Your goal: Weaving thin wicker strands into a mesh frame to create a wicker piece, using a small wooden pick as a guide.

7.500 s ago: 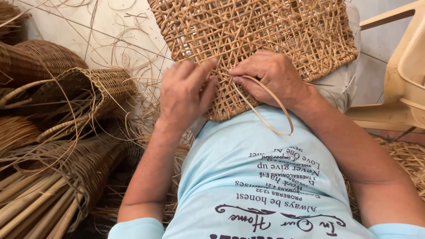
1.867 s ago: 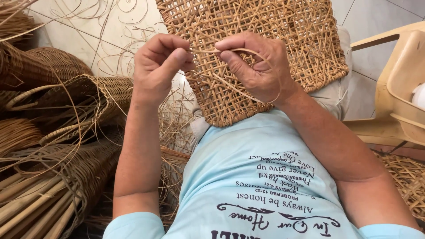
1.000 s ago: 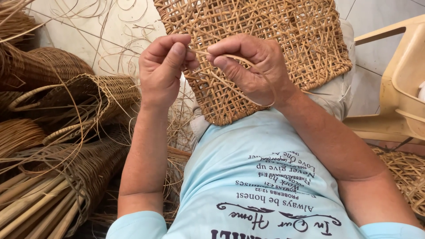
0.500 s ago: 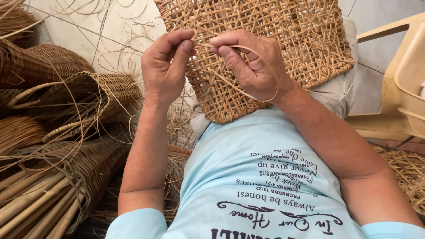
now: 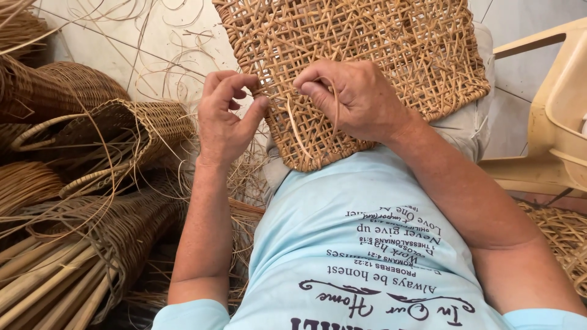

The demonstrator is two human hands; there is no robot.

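Note:
A flat woven cane panel (image 5: 391,43) with an open lattice lies across my lap, its rounded near edge against my light blue shirt. My left hand (image 5: 226,119) pinches the panel's left rim between thumb and fingers. My right hand (image 5: 358,101) rests on the panel near its lower left part, fingers closed on a thin cane strand (image 5: 293,125) that loops down over the weave.
Woven baskets (image 5: 104,131) and bundles of cane rods (image 5: 43,287) are piled at my left. Loose cane strips (image 5: 153,43) lie scattered on the pale tiled floor. A cream plastic chair (image 5: 550,116) stands at the right, with another woven piece (image 5: 562,235) below it.
Both hands have shifted slightly down along the panel's left edge. The strand in my right hand now loops shorter, drawn closer into the weave.

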